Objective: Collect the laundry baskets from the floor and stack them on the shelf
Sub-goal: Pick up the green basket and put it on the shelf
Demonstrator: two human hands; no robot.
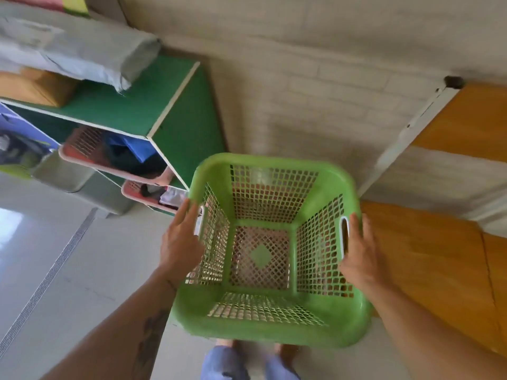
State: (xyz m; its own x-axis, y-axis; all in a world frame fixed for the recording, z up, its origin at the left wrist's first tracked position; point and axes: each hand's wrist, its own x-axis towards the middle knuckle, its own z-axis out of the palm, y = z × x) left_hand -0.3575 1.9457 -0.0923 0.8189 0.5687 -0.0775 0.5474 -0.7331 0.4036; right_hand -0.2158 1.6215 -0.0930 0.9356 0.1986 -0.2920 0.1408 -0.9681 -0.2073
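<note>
From the head camera, looking steeply down, an empty light-green plastic lattice laundry basket (270, 250) is carried upright in front of the body, above the pale tiled floor (82, 270) and above the person's feet at the bottom edge of the view. The left hand (179, 239) lies flat against the basket's left outer wall beside that side's handle slot, its fingers (189, 212) stretched out along the rim rather than hooked through. The right hand (362, 256) presses the opposite wall next to the other slot, its fingers (355, 229) likewise extended. So neither hand is curled around anything; the basket seems held by squeezing it between two open palms, which probably works because it is empty and light, and keeps it level with the mouth up. To the left stands a green wooden shelf unit with pale edges (164, 116), its open compartments already holding two pink lattice baskets with clothes in them (109, 154), and grey folded bedding (82, 50) rests on its top. To the right is an orange-brown wooden door in a white frame (452, 242). The green basket is near the shelf's corner but apart from it, so the carrying step looks under way and the placing is not yet done. A palm-only hold may slip if the basket is tilted.
</note>
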